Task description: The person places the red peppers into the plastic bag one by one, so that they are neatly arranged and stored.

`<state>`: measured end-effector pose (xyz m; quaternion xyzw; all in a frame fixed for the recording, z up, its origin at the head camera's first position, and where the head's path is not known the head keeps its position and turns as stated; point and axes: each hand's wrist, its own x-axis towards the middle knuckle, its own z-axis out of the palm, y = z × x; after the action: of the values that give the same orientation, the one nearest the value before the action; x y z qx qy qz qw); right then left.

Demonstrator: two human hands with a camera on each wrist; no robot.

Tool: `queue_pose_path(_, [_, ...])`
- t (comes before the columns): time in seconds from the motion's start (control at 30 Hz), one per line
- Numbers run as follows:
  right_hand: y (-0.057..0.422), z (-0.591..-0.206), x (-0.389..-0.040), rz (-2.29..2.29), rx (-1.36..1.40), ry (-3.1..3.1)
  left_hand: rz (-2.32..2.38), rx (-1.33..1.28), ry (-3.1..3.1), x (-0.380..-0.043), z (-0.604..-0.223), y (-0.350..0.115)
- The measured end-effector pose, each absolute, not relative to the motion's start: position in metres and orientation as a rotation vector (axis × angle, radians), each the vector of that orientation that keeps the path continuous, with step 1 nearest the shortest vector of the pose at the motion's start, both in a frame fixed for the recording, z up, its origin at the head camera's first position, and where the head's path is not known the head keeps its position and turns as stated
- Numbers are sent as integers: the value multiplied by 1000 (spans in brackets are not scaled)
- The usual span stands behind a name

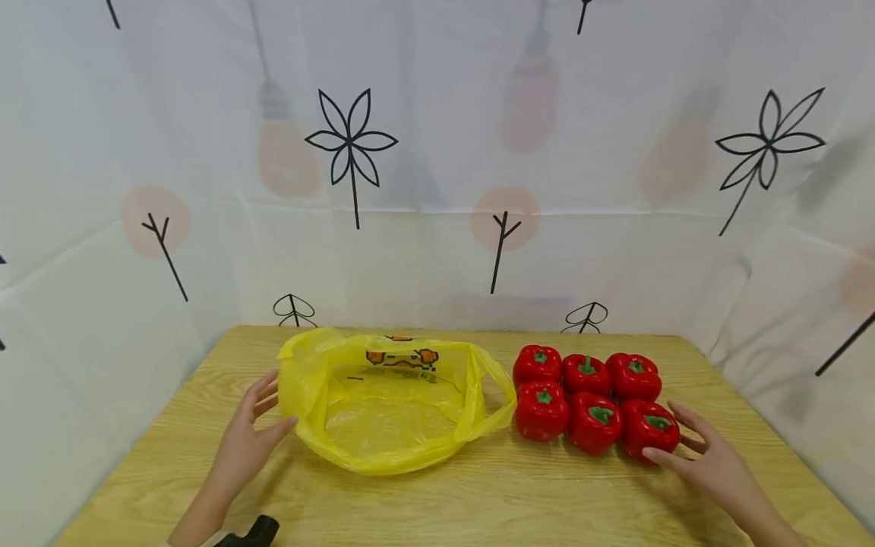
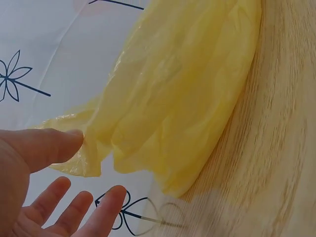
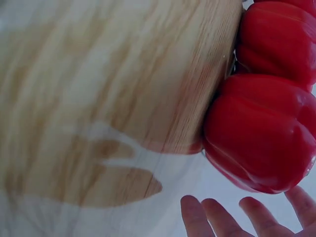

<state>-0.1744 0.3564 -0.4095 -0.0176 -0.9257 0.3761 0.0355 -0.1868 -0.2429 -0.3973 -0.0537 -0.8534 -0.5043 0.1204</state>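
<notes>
A yellow plastic bag stands on the table with its mouth spread wide and its handle loop drooping to the right. Beside its left side is my left hand, fingers apart; in the left wrist view the thumb is at the bag's crumpled edge, and nothing is gripped. Several red bell peppers with green stems sit in two rows right of the bag. My right hand reaches around the front right bell pepper, fingers loosely spread. Whether its thumb touches that pepper I cannot tell.
The wood-grain table ends at a white patterned cloth hanging behind and at both sides. A black object shows by my left wrist at the bottom edge. The peppers stand close against one another, near the bag's handle.
</notes>
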Motion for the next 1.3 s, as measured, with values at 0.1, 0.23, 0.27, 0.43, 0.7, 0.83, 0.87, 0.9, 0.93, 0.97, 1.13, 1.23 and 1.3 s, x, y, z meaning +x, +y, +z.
queue_pose_path(0.1, [355,-411,-176,1139,-41,-2839,-1458,-162,-2491,-186,-397,-241])
queue_pose_path(0.23, [355,-411,-177,1116,-24,-2838,-1471,-154,-2487,-187,-398,-239])
queue_pose_path(0.27, [355,-411,-177,1112,-19,-2839,-1476,-148,-2488,-188,-398,-239])
queue_pose_path(0.43, [354,-410,-179,1104,-23,-2847,-1476,-133,-2487,-188,-401,-239])
queue_pose_path(0.7, [353,-409,-181,1170,-28,-2824,-1457,-131,-2473,-187,-400,-237])
queue_pose_path(0.83, [354,-409,-183,1207,-42,-2830,-1462,-132,-2459,-186,-399,-236])
queue_pose_path(0.87, [354,-408,-183,1209,-49,-2832,-1459,-130,-2457,-186,-399,-236])
queue_pose_path(0.9, [354,-408,-183,1215,-55,-2835,-1454,-130,-2456,-185,-399,-236])
queue_pose_path(0.93, [354,-408,-184,1216,-65,-2842,-1449,-127,-2457,-185,-399,-236])
queue_pose_path(0.97, [354,-408,-184,1217,-75,-2848,-1445,-125,-2457,-185,-399,-237])
queue_pose_path(1.13, [354,-407,-184,1227,-131,-2877,-1430,-103,-2463,-184,-399,-237])
queue_pose_path(1.23, [355,-407,-184,1249,-158,-2885,-1411,-96,-2459,-184,-400,-237])
queue_pose_path(1.3, [355,-407,-185,1255,-173,-2886,-1391,-97,-2454,-184,-400,-236])
